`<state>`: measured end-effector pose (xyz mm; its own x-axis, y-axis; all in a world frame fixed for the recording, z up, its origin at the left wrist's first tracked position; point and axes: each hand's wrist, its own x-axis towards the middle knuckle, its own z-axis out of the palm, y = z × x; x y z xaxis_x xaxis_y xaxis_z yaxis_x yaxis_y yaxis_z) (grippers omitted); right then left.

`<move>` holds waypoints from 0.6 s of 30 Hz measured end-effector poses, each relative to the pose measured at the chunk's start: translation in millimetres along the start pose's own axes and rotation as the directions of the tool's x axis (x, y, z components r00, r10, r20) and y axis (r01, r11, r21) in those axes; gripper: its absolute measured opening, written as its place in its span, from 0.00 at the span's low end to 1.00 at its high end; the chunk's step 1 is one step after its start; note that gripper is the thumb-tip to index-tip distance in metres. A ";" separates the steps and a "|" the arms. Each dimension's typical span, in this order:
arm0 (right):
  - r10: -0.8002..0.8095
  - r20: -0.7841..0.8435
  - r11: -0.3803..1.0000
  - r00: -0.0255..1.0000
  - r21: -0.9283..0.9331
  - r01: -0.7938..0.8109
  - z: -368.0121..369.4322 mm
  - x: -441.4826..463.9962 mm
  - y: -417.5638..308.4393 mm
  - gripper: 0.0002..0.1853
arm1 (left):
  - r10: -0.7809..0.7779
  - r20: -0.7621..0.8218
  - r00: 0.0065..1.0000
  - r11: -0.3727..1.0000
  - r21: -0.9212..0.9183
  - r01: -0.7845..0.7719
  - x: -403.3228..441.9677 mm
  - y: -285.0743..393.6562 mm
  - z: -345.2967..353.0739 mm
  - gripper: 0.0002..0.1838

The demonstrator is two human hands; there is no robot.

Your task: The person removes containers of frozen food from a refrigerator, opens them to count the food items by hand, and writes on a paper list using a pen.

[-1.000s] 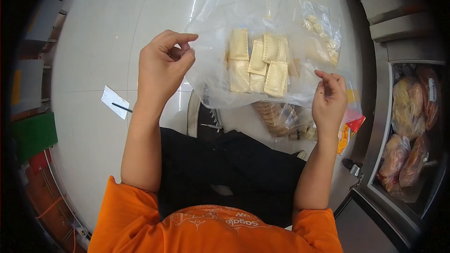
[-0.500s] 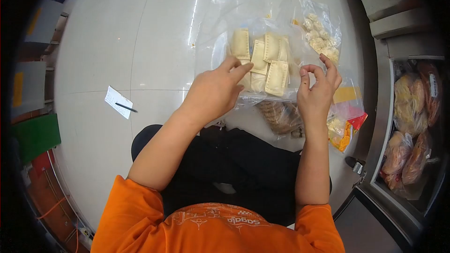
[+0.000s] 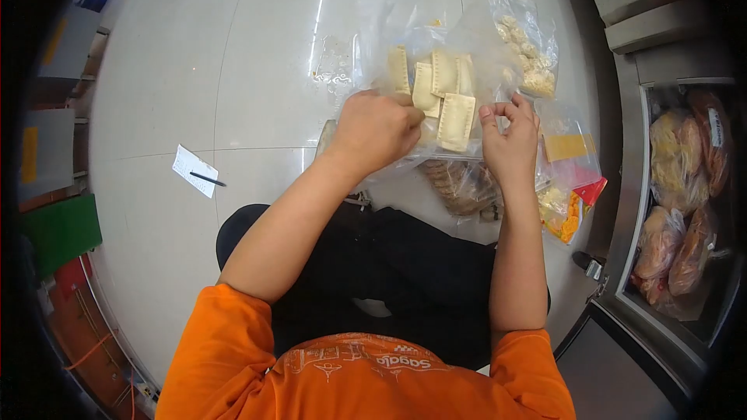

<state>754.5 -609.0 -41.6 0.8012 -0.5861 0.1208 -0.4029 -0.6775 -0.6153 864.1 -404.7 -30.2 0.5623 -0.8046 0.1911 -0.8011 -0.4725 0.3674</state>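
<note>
Several pale rectangular pastries with crimped edges lie in a clear plastic bag, partly overlapping. At its left side my left hand is closed, fingers curled on the plastic and covering part of the leftmost pastry. My right hand pinches the bag's right side between thumb and fingers. Beyond the right hand lies another clear bag of pale round lumps. Below the pastries, between my forearms, is a plastic-wrapped brown food pack.
A paper slip with a black pen lies on the tiled floor at left. Orange pieces in a packet sit beside my right forearm. An open freezer on the right holds bagged food. Water drops wet the floor.
My left hand has closed on the bag's left side, and that side has drawn inward, baring wet floor. My right hand has moved slightly left, and the plastic there is lifted.
</note>
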 end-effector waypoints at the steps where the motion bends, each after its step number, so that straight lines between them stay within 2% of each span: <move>1: 0.029 -0.009 0.998 1.000 0.063 -0.029 -3.1 1.6 -1.9 0.13 | -0.001 -0.078 0.997 0.998 -0.060 -0.004 0.4 -3.0 0.1 0.06; 4: 0.081 0.008 0.969 0.997 0.233 -0.080 -5.5 5.3 1.8 0.13 | -0.143 -0.201 0.969 0.962 -0.257 0.088 2.9 -7.8 0.9 0.06; 8: 0.112 0.053 0.915 0.992 0.385 -0.124 -5.3 6.9 2.3 0.15 | -0.257 -0.279 0.925 0.912 -0.387 0.136 7.0 -9.1 2.7 0.08; 11: 0.121 0.016 0.862 0.992 0.494 -0.113 3.2 8.7 16.8 0.15 | -0.363 -0.291 0.885 0.874 -0.435 0.216 9.3 -9.6 0.4 0.10; 14: 0.237 0.228 0.686 0.944 0.649 -0.329 -10.2 10.9 2.7 0.14 | -0.478 -0.241 0.844 0.830 -0.440 0.344 9.5 -17.0 -0.3 0.14; 16: 0.221 0.208 0.645 0.953 0.702 -0.303 -7.8 10.3 -5.2 0.13 | -0.544 -0.155 0.825 0.787 -0.437 0.437 11.5 -18.8 -3.6 0.16; 18: 0.224 0.220 0.610 0.949 0.728 -0.313 -8.2 7.8 -10.0 0.14 | -0.527 -0.223 0.820 0.795 -0.469 0.384 9.3 -21.5 4.1 0.16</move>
<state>761.2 -610.4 -28.1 0.7678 -0.6105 -0.1944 -0.1741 0.0932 -0.9803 885.7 -403.5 -40.1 0.9291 -0.3307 0.1656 -0.3250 -0.5165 0.7922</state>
